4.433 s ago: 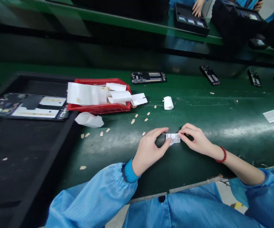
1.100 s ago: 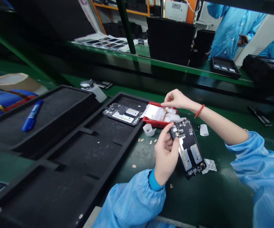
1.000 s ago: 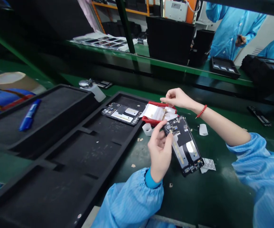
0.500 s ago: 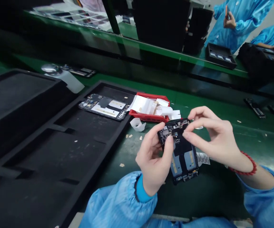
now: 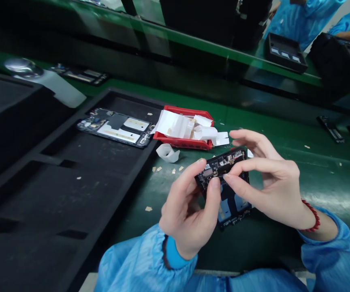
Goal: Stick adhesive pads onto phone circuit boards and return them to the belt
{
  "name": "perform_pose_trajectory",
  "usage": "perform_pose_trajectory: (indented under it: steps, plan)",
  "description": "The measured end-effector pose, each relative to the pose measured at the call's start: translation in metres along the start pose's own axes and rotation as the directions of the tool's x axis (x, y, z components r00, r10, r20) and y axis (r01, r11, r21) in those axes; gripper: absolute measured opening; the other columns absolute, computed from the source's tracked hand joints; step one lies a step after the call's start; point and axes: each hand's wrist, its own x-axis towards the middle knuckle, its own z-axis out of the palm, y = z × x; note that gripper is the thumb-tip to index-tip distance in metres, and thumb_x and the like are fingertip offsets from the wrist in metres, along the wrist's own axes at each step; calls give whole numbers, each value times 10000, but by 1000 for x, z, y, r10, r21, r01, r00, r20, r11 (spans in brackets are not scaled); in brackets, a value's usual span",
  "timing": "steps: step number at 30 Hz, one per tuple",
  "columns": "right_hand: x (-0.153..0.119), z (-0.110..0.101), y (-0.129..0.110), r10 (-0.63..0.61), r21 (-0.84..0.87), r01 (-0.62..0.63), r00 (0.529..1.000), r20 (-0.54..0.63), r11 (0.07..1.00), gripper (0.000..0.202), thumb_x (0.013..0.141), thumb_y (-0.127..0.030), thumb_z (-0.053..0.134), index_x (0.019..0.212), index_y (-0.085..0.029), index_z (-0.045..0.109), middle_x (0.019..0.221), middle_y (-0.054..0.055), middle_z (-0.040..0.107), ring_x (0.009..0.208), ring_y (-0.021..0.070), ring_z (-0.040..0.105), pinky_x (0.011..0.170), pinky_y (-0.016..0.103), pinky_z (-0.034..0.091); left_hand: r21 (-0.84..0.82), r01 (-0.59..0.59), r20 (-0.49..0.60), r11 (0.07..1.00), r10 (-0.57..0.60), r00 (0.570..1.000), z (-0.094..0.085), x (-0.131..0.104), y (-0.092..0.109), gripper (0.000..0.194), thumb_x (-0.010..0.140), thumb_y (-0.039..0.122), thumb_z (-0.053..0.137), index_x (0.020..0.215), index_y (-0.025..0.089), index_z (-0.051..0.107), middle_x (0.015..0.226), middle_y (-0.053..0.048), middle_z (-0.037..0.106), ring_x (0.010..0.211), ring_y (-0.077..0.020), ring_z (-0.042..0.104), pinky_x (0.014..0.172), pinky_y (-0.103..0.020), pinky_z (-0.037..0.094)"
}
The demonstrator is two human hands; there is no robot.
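My left hand (image 5: 190, 207) grips an opened phone (image 5: 232, 194) by its upper left edge, thumb on the inner face. The phone is tilted and shows circuit parts along the top and blue-grey panels lower down. Over its upper part, my right hand (image 5: 266, 182) has thumb and index finger pinched close to the board, the other fingers raised and bent. Whatever may be between those fingertips is too small to make out. Another opened phone (image 5: 117, 129) lies on the rim of the black tray to the left.
A red bin (image 5: 181, 142) holds white paper strips, with a curled strip (image 5: 167, 153) beside it. The black tray (image 5: 92, 178) fills the left. Tan scraps (image 5: 148, 209) dot the green bench. Phone parts (image 5: 329, 129) lie at right. Co-workers in blue sit and stand beyond.
The right thumb and index finger have moved left and closer to the left thumb over the phone's board. The phone tilts more. The whole view has shifted slightly.
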Motion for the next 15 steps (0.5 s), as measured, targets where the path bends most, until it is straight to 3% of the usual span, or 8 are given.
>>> perform_pose_trajectory:
  steps: [5, 10, 15]
  plan:
    - [-2, 2, -3, -17, -30, 16, 1000, -10, 999, 166, 850, -120, 749, 752, -247, 708, 1372, 53, 620, 1190, 280, 637, 1042, 501, 563, -17, 20, -45, 1000, -21, 999, 1, -1, 3, 440, 858, 96, 736, 1267, 255, 699, 981, 17, 801, 723, -123, 764, 651, -183, 631]
    - [-4, 8, 0, -37, 3, 38, 997, -69, 999, 159, 851, -111, 739, 761, -236, 698, 1372, 61, 612, 1178, 285, 645, 1034, 510, 568, -35, 47, -74, 998, -49, 996, 2, -3, 4, 477, 866, 81, 714, 1295, 290, 702, 933, 43, 787, 597, -65, 673, 568, -148, 573]
    - [-5, 14, 4, -62, 2, 63, 989, -135, 998, 142, 856, -120, 731, 790, -241, 696, 1349, 57, 618, 1153, 285, 661, 1020, 524, 574, -45, 44, -65, 998, -47, 997, 1, -5, 3, 510, 866, 68, 713, 1322, 295, 682, 1045, 21, 795, 721, -99, 739, 647, -175, 619]
